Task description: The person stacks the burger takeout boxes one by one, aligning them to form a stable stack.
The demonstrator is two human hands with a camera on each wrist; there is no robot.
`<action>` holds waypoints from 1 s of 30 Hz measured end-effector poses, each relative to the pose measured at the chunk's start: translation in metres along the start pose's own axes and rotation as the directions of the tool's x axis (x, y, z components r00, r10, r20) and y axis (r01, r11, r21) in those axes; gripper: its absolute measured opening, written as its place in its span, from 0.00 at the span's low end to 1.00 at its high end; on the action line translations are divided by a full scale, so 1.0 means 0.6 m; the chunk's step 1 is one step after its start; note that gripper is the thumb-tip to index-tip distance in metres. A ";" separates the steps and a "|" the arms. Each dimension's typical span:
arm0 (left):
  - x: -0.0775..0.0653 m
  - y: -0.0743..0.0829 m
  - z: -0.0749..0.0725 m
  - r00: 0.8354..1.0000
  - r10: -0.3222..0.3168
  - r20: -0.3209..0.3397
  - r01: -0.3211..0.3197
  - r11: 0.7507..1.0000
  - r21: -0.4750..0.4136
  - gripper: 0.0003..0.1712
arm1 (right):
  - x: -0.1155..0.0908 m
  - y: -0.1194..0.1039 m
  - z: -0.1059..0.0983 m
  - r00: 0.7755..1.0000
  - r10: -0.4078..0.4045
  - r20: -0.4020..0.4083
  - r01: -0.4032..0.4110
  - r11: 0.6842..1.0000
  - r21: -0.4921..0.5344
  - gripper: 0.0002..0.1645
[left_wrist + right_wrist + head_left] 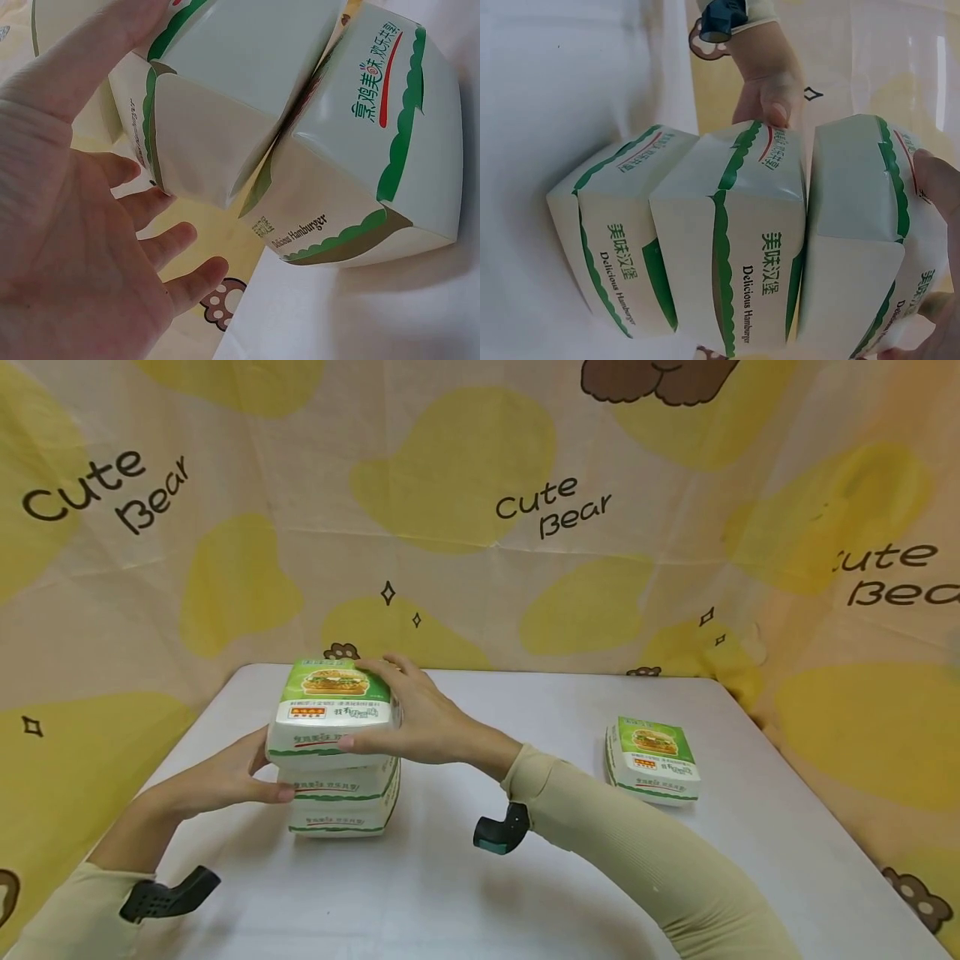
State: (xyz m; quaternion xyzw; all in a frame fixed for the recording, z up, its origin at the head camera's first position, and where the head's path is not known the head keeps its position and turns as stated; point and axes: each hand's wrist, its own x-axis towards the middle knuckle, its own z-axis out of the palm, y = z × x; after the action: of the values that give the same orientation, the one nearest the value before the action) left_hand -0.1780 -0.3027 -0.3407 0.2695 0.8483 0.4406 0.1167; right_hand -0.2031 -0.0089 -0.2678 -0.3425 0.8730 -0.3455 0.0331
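Observation:
Three white and green hamburger boxes are piled at the left of the table. My right hand [420, 718] grips the top box [330, 714], thumb on its front and fingers along its right side and back. In the right wrist view this box stands slightly apart from the middle box [761, 202]. Beside the pile, my left hand [225, 777] has its thumb at the front of the middle box. Its other fingers [169, 244] are spread loosely along the left side. The bottom box [337, 818] rests on the table.
Another hamburger box [652, 760] lies flat on the white table [525, 877] at the right. A patterned cloth [465, 527] with bear lettering hangs behind the table and down around its sides.

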 end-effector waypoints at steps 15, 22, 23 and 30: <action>-0.002 0.005 0.000 1.000 -0.030 -0.009 0.030 0.999 0.024 0.45 | -0.004 0.001 -0.003 1.000 -0.010 -0.004 0.010 1.000 0.000 0.55; 0.001 0.005 0.000 1.000 -0.017 0.005 0.017 1.000 0.006 0.45 | -0.005 0.002 -0.003 1.000 -0.011 -0.006 0.011 1.000 -0.002 0.55; 0.001 0.004 0.000 1.000 -0.012 0.009 0.012 1.000 0.002 0.46 | -0.005 0.002 -0.003 1.000 -0.010 -0.005 0.010 1.000 -0.002 0.55; 0.004 0.004 0.000 1.000 0.008 0.021 -0.008 1.000 -0.023 0.45 | -0.006 0.004 -0.004 1.000 -0.018 -0.010 0.018 1.000 -0.011 0.55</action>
State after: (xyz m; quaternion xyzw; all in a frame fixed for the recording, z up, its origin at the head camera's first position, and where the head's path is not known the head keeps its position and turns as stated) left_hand -0.1788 -0.3003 -0.3390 0.2763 0.8409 0.4476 0.1271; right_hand -0.2026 -0.0041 -0.2680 -0.3487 0.8720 -0.3428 0.0240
